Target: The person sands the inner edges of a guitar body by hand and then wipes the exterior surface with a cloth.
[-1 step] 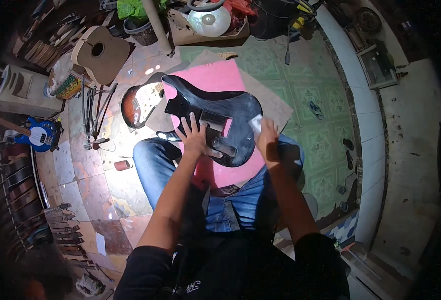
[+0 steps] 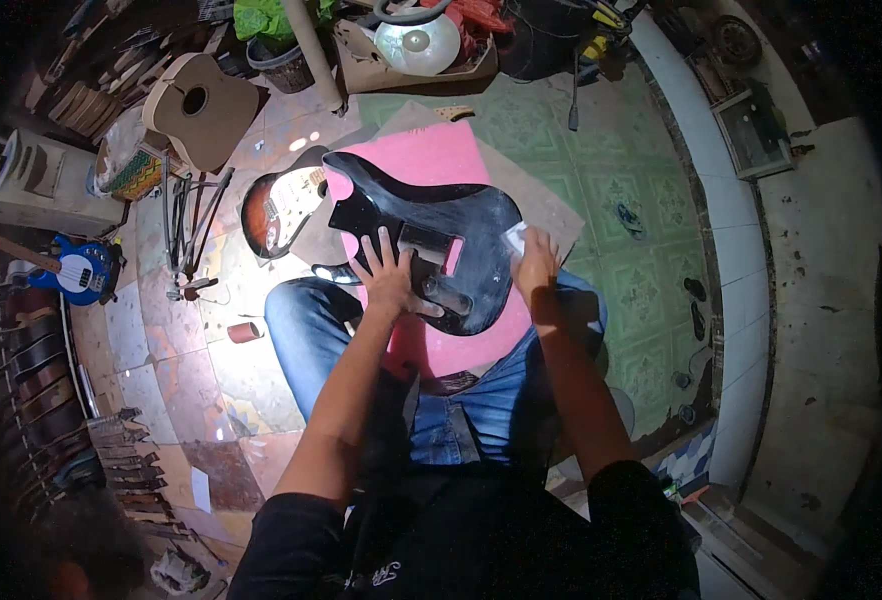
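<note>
Seated worker, head view, with a glossy black electric guitar body (image 2: 421, 240) as landmark: laid flat across the lap on a pink sheet (image 2: 431, 160), itself over brown cardboard (image 2: 551, 205). Left hand (image 2: 389, 278) on the near edge of the body, palm down and fingers spread, pressing rather than gripping. Right hand (image 2: 535, 268) at the right edge of the body, fingers curled around a small pale pad (image 2: 514, 238), probably folded abrasive paper or cloth, held against the finish. Routed cavities in the body between the two hands, pink showing through one of them. Left of the body, on the tiled floor, a sunburst electric guitar (image 2: 279, 208) partly tucked beneath the cardboard; farther left, a blue bass guitar (image 2: 81, 270) and an unfinished acoustic guitar body (image 2: 199, 105); just below and left of the body, a small reddish cylinder (image 2: 244, 331); beyond the body, a white kettle-like vessel (image 2: 419, 42) in a cardboard tray. Likely hazards, as a judgement only: body supported on the knees alone, hence liable to tip or slide off toward the sunburst guitar if left-hand pressure eases; uneven pressure from the pad near the right edge liable to cut through the gloss there; grit trapped under the pad liable to scratch the surface.
</note>
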{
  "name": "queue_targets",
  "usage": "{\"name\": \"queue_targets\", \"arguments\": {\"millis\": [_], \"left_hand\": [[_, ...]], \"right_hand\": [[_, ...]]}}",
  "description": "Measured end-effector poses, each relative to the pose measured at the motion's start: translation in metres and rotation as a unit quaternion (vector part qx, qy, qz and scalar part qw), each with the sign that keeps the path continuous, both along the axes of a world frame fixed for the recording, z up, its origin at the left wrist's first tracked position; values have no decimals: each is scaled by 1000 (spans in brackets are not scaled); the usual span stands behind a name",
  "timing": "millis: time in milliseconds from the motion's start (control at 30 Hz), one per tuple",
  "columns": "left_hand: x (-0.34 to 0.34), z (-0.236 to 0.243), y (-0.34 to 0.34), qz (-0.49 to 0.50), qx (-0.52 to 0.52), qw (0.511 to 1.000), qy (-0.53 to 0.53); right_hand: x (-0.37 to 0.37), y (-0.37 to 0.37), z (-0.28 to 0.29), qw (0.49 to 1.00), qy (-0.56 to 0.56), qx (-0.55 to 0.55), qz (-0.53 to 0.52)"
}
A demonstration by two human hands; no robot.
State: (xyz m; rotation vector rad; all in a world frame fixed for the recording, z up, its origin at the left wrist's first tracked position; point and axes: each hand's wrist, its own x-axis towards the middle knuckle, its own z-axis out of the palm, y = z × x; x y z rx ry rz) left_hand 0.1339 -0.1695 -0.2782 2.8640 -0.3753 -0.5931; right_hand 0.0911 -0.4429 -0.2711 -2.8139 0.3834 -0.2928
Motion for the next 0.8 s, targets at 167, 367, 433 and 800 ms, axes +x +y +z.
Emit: {"name": "queue_targets", "arguments": {"millis": [167,367,433,800], "left_hand": [[-3,-2,5,3,6,1000,13],[1,9,-2,5,-4,999,37],[-3,-17,7,-4,29,998,-51],[-4,-11,4,4,-3,999,-34]], "right_hand": [[-13,17,-15,998,8,-63,15],[-29,9,-35,996,51,-55,57],[18,2,-15,998,1,-57,25],[10,4,-19,992,55,-74,89]]}}
